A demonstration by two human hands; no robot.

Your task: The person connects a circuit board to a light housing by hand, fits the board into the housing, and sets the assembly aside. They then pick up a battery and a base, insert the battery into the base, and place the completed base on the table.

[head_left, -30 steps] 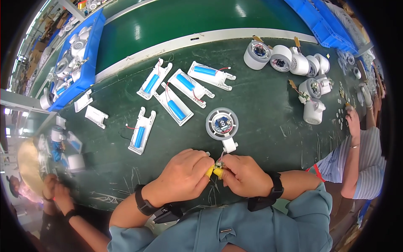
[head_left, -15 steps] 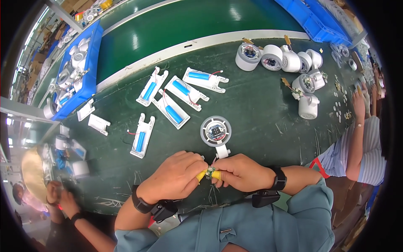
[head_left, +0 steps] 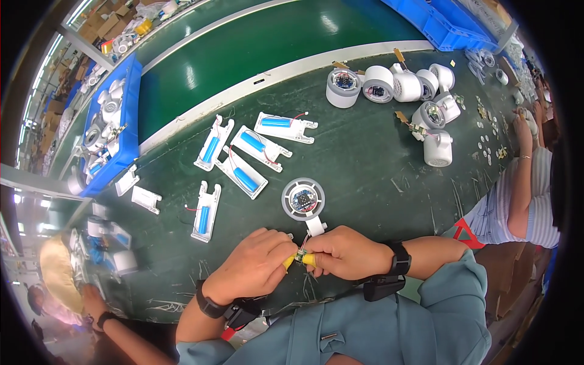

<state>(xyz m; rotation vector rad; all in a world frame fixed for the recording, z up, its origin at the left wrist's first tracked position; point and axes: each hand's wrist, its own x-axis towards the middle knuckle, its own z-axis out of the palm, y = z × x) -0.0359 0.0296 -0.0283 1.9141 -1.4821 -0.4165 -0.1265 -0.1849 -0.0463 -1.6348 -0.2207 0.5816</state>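
Note:
A small green circuit board [head_left: 300, 256] with thin wires sits between my fingertips near the table's front edge. My left hand [head_left: 252, 263] pinches it from the left and my right hand [head_left: 347, 252] from the right; yellow covers wrap some of the fingertips. The wires run up to a white round fan-like unit [head_left: 303, 199] with a grey rim, which lies face up just beyond my hands and shows a dark board inside. Its short white neck [head_left: 316, 225] points toward me. My fingers partly hide the green board.
White handle shells [head_left: 243, 173] with blue battery cells lie left of centre. Several white round units [head_left: 406, 87] stand at the back right, beside small loose parts [head_left: 485, 149]. Blue crates [head_left: 115, 121] flank the green conveyor [head_left: 255, 58]. Co-workers' arms [head_left: 521, 164] reach in at both sides.
The view has shifted slightly, so the table's things appear displaced. Both hands keep their pinch on the green circuit board, and the round unit stays just beyond them.

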